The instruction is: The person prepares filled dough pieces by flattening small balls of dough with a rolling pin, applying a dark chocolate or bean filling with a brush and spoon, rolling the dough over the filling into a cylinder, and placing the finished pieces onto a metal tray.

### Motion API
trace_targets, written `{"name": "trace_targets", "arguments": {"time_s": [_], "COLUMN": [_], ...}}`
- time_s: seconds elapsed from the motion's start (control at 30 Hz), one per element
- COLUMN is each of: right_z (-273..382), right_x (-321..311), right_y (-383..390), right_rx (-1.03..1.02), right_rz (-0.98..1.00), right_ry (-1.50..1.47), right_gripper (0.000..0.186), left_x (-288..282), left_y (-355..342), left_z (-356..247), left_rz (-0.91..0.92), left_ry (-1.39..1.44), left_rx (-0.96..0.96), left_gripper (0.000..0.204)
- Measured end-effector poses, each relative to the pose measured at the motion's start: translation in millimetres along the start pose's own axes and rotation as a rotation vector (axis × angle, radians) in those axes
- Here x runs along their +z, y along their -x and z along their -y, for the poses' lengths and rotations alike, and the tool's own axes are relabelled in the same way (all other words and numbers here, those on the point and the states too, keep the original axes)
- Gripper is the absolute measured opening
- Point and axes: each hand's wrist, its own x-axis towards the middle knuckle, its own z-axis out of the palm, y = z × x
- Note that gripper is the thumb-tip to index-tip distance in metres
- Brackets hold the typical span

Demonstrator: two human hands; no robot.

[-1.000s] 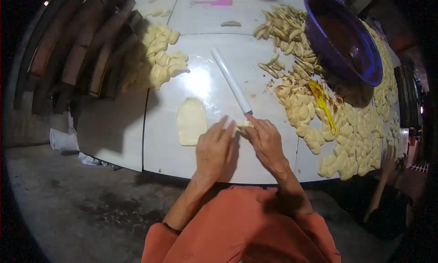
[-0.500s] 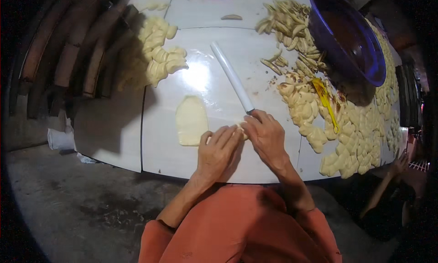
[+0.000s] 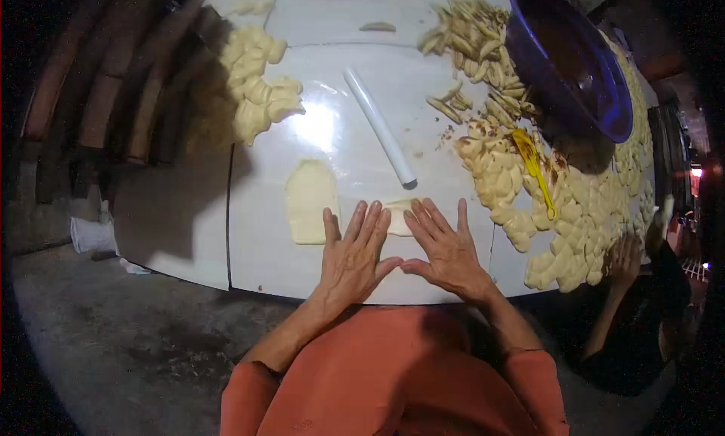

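My left hand (image 3: 353, 247) lies flat with its fingers spread, its fingertips at the left end of a small piece of pale dough (image 3: 400, 218). My right hand (image 3: 451, 256) is also flat and spread, its fingertips touching the right end of that piece. The two thumbs nearly meet below the dough. To the left lies a flat, rolled-out sheet of dough (image 3: 311, 205) with a rounded far end. Beyond my hands, a white tube-like rolling pin (image 3: 380, 130) rests at a slant on the table.
A purple basin (image 3: 521, 54) holding something brown stands far right. Nearby are a heap of banana-like pieces (image 3: 476, 39), a yellow spatula-like tool (image 3: 536, 171) and many dough pieces (image 3: 581, 239). More dough (image 3: 253, 77) lies far left. A co-worker's hand (image 3: 624, 258) is at the right edge.
Both hands have gone from curled fingers gathered at the small dough piece to flat, spread palms. The dough piece shows flatter and wider. A co-worker's hand has come nearer the table.
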Motion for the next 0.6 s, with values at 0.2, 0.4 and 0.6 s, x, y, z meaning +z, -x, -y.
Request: {"name": "trace_targets", "arguments": {"time_s": [0.2, 0.4, 0.6], "right_z": [0.0, -15.6, -22.9], "right_x": [-42.3, -12.8, -79.4], "right_y": [-54.3, -153.8, -55.6], "right_rx": [0.163, 0.302, 0.100], "right_rz": [-0.387, -0.301, -0.239], "right_ry": [-0.305, -0.031, -0.234], "right_gripper": [0.049, 0.042, 0.034], "left_x": [19.2, 13.7, -6.1], "left_y": [13.0, 12.2, 22.8], "left_z": [-15.7, -20.3, -4.8], "left_rz": [-0.082, -0.095, -0.578], "left_ry": [0.042, 0.005, 0.052], "left_rx": [0.105, 0.089, -0.045], "left_gripper": [0.085, 0.080, 0.080]}}
